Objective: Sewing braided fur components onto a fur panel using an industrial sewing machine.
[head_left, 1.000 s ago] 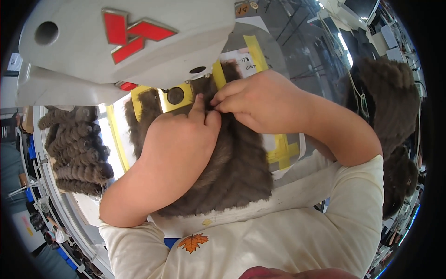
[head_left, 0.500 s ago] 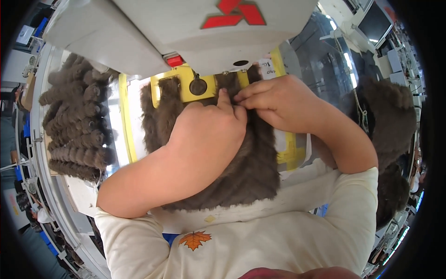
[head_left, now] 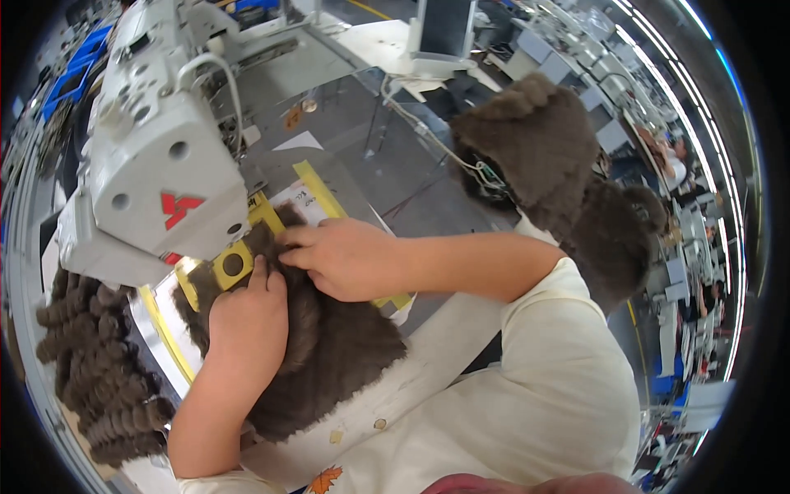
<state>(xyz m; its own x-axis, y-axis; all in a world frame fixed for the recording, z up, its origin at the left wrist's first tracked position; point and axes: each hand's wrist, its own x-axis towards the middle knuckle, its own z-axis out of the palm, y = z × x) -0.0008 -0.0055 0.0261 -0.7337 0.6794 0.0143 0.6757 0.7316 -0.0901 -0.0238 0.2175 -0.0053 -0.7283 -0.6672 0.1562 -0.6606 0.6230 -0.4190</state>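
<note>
A piece of brown plush fabric (head_left: 346,358) lies under the white sewing machine head (head_left: 156,181), partly around a yellow plate (head_left: 222,270) with a round hole. My left hand (head_left: 251,321) rests on the fabric beside the plate, index finger pointing forward and the other fingers curled into the pile. Close to it, my right hand (head_left: 350,257) has its fingertips closed at the fabric's edge near the plate. Both hands seem to grip the plush; the exact contact of the fingertips is partly hidden by the pile.
Several rolled brown plush pieces (head_left: 107,370) are stacked at the left. More brown plush (head_left: 535,148) is heaped at the right, beside a pale cable (head_left: 432,140). Yellow tape (head_left: 321,188) edges the white sheet under the fabric. A monitor (head_left: 443,29) stands at the back.
My view has swung to the right, bringing more of the machine, the heaped plush and the room into sight. Both hands stay by the yellow plate, with the fingers on the plush fabric.
</note>
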